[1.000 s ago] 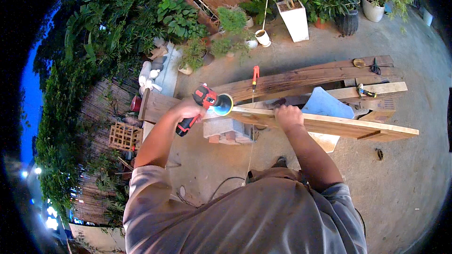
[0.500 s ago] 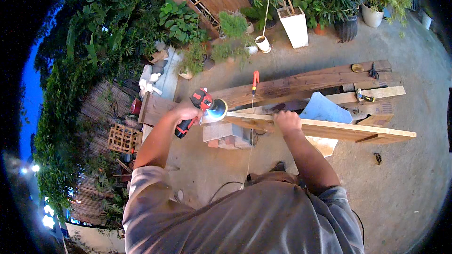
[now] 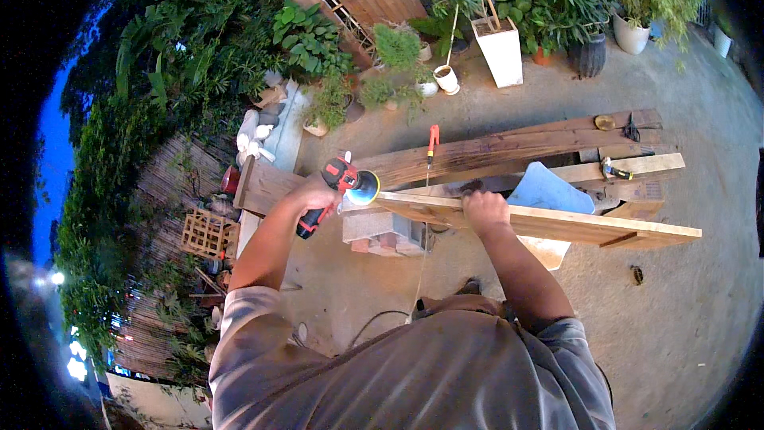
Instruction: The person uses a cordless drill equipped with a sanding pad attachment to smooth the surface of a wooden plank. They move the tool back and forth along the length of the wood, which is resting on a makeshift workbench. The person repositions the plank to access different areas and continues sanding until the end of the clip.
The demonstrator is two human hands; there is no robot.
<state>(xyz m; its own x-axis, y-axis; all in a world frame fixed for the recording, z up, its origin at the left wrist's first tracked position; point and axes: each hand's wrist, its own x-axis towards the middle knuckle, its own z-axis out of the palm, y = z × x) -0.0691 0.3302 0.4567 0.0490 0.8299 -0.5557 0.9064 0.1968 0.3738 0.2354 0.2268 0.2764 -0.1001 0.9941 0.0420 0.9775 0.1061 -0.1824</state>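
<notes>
Two hands (image 3: 486,212) grip one power tool (image 3: 340,174), one board (image 3: 589,222)

A tall white planter (image 3: 500,57) stands near a small pot (image 3: 448,82).

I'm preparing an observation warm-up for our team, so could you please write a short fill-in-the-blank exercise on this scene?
1. The person's left hand holds the handheld power tool coloured black and ____.
2. The person's right hand is closed at the edge of the long, straight, light-brown board, made of ____.
3. The smooth, curved-edged panel behind that board is coloured ____.
4. In the picture, the tall, tapered white planter stands to the ____ of the small, round white pot.

Missing words: red; wood; blue; right.
</notes>
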